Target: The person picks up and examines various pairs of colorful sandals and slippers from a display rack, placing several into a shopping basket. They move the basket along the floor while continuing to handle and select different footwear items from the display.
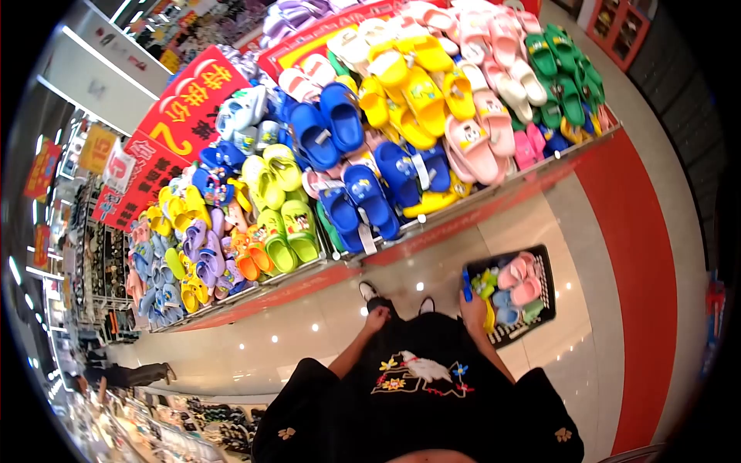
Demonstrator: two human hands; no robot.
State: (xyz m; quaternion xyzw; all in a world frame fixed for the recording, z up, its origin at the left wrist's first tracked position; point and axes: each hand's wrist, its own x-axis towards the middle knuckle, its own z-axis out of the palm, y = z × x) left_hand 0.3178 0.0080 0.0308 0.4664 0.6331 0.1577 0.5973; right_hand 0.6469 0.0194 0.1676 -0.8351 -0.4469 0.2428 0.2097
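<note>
My left hand [377,318] hangs in front of my dark clothes with its fingers curled in, and nothing shows in it. Down at my right side, my right hand [473,310] is closed at the near edge of a black shopping basket [549,297], on what looks like its blue handle [466,285]. Inside the basket lie pink clogs [525,282], light blue clogs [505,307], lime green clogs [485,284] and a yellow piece [488,316] partly behind my hand.
A long display bin [463,212] heaped with clogs and slippers in many colours stands in front of me. Red price signs [174,127] rise behind it. Another person [127,376] is at the far left, near more racks of footwear [208,417]. A red floor stripe [644,309] runs at right.
</note>
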